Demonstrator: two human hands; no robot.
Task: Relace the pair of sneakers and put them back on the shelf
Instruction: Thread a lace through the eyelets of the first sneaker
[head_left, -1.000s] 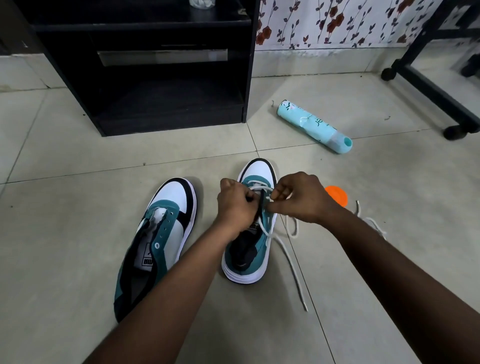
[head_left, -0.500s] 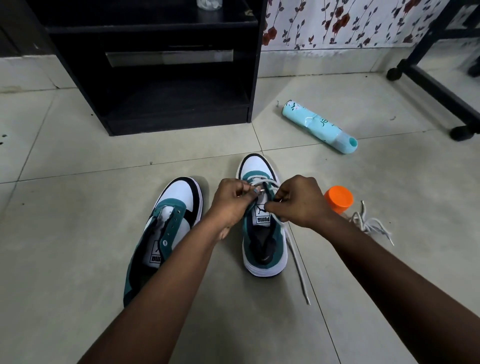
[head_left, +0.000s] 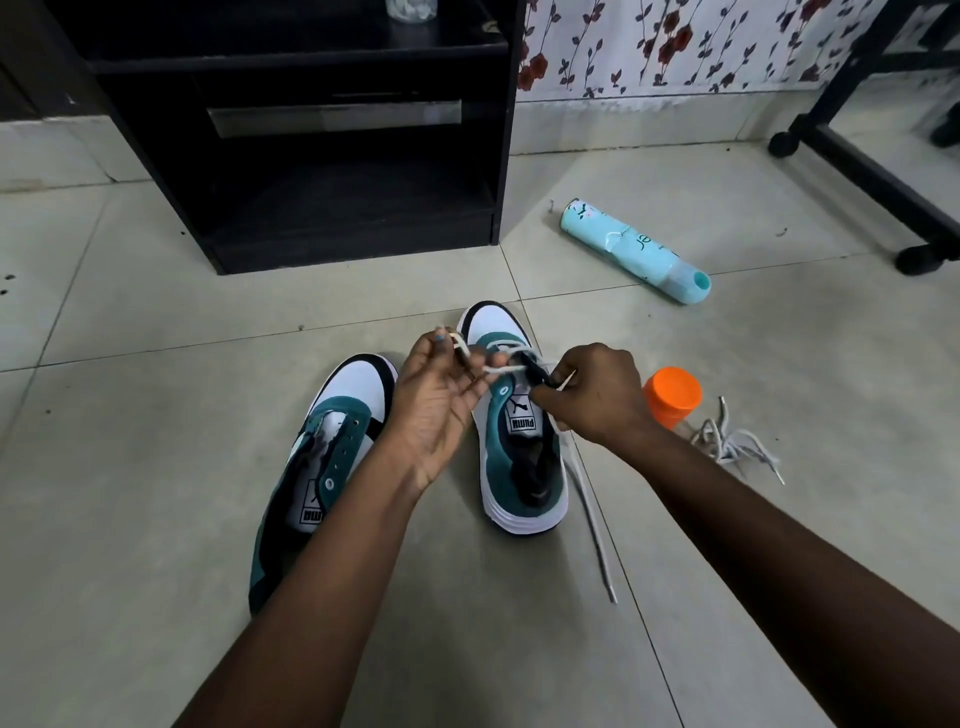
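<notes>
Two teal, white and black sneakers stand on the tiled floor, toes pointing away from me. The right sneaker (head_left: 524, 457) has a white lace (head_left: 592, 519) threaded near its toe, one end trailing on the floor. My left hand (head_left: 436, 405) pinches the lace's other end, lifted up and left of the shoe. My right hand (head_left: 597, 395) pinches the lace at the eyelets on the shoe's right side. The left sneaker (head_left: 322, 467) has no lace and is partly hidden by my left forearm. A second loose lace (head_left: 732, 441) lies bunched on the floor to the right.
A black shelf unit (head_left: 311, 156) stands ahead on the floor. A light blue bottle (head_left: 634, 249) lies on its side to the right of it. An orange-capped container (head_left: 672, 395) sits beside my right hand. A black wheeled frame (head_left: 872, 171) stands at far right.
My left hand has pulled the lace end up and to the left, out of the eyelet. The view has shifted slightly, bringing the loose lace on the right into fuller sight.
</notes>
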